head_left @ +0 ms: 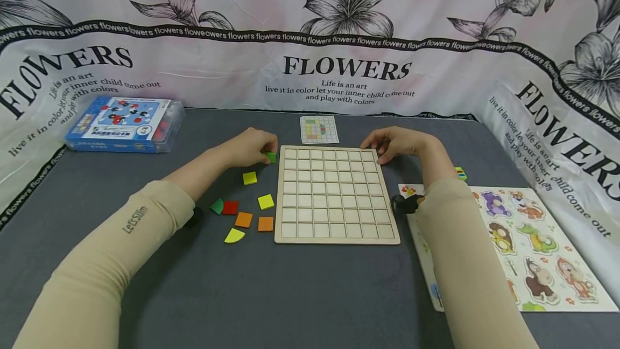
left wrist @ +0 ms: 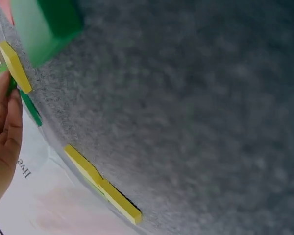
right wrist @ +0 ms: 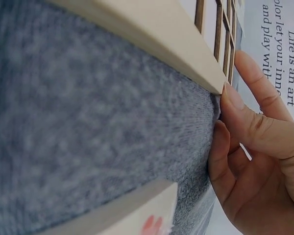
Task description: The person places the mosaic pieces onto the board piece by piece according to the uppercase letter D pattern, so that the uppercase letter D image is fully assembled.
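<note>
One green piece (head_left: 271, 158), head view: pinched in left grip (head_left: 251, 147), beside gridded board (head_left: 334, 187) on desk (head_left: 271, 295). Left wrist view: fingertip pinch, likely for fine control. Right wrist view: right grip (right wrist: 269, 144) pinches board corner, probably steadying it.

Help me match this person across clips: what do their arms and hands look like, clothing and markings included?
Both arms wear plain beige sleeves; the left sleeve carries small dark lettering that seems to read "LetsSlim". The right sleeve shows none. The left hand and right hand wear no gloves. A small black object shows at the right cuff.
</note>
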The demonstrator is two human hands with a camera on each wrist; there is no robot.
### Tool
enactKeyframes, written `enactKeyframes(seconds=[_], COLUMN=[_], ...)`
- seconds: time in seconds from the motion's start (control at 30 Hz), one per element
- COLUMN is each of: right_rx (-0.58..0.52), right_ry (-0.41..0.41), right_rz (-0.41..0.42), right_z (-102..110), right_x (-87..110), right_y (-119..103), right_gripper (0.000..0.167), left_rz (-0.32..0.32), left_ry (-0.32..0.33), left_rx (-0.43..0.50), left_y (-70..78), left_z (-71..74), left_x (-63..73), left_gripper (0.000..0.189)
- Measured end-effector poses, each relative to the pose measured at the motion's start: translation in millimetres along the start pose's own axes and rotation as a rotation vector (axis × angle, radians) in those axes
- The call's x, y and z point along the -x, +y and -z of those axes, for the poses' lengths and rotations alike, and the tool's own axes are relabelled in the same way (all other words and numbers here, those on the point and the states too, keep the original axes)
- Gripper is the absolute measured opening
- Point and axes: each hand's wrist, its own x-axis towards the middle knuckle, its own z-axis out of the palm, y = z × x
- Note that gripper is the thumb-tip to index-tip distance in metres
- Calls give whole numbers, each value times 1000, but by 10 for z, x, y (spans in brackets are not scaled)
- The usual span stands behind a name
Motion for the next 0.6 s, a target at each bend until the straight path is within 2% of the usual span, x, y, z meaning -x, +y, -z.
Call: enactKeyframes(seconds=[0.13,0.27,0.43,0.6], right_rx=[12,15,14,21], right_ry=[3,0,-5,-2], right_rz=[1,-3,-1,-2], right_z=[0,1,-3,0], right_x=[-2,5,6,2], right_y=[-8,-13,-19,-20], right_gripper=[53,53,53,53], left_rz=[6,18,33,74], left_ry=[16,23,41,56], left_rx=[29,80,166,277], left_y=[38,117,241,391], left_z=[25,61,59,25], left_x=[-23,-77,-170,-265], left_gripper=[4,11,15,15])
